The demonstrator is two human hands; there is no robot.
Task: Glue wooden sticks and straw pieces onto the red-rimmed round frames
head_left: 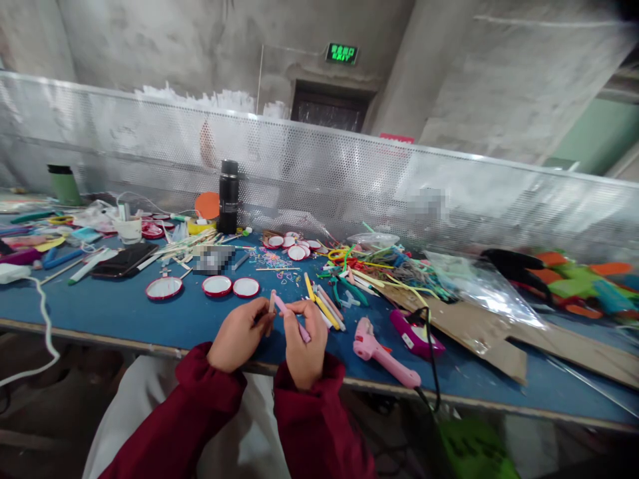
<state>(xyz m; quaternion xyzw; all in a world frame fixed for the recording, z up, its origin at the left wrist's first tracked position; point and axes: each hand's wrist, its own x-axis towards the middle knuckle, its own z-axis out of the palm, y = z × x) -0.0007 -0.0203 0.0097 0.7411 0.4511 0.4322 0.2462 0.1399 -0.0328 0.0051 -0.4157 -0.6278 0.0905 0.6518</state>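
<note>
Both hands meet just over the near edge of the blue table. My left hand point(243, 332) is closed, pinching a small tan stick point(272, 301) that stands upright. In my right hand point(307, 339) is a pink marker point(301, 330), its tip slanting up to the left against or close beside the stick; contact is hard to tell. Several markers point(327, 306) in yellow, white and pink lie just beyond my right hand. Three round lids point(216, 285) with red rims rest past my left hand. To the right lies a pink glue gun point(382, 352).
A purple box point(417, 334) and cardboard strips point(462, 326) lie right, below a heap of coloured pipe cleaners point(399, 263). A black bottle point(228, 199) stands at the back by a perforated metal screen point(319, 166). A phone point(124, 259) and white cable point(47, 326) are left.
</note>
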